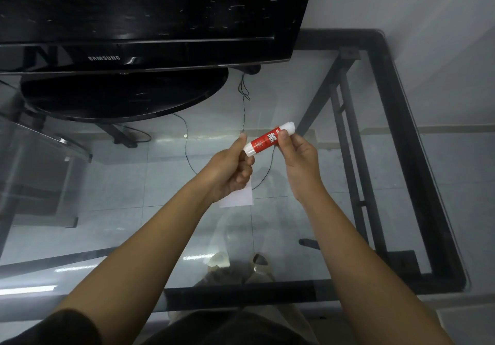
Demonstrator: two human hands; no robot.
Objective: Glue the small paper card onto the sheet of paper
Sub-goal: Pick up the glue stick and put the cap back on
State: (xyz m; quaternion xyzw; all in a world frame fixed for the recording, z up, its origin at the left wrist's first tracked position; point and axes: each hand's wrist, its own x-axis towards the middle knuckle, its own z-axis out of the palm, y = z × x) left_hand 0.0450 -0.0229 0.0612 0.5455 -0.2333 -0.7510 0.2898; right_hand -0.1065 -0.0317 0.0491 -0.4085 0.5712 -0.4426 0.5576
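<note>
A red and white glue stick is held tilted in the air between both hands above the glass table. My left hand pinches its lower white end. My right hand grips its upper part, just below the white cap. A small white paper piece lies on the glass under my left hand, partly hidden by it. I cannot tell whether it is the card or the sheet. No other paper shows.
A black television on an oval stand fills the far left of the glass table, whose black frame runs along the right and near edges. Thin black cables show beyond the hands. Feet are visible through the glass.
</note>
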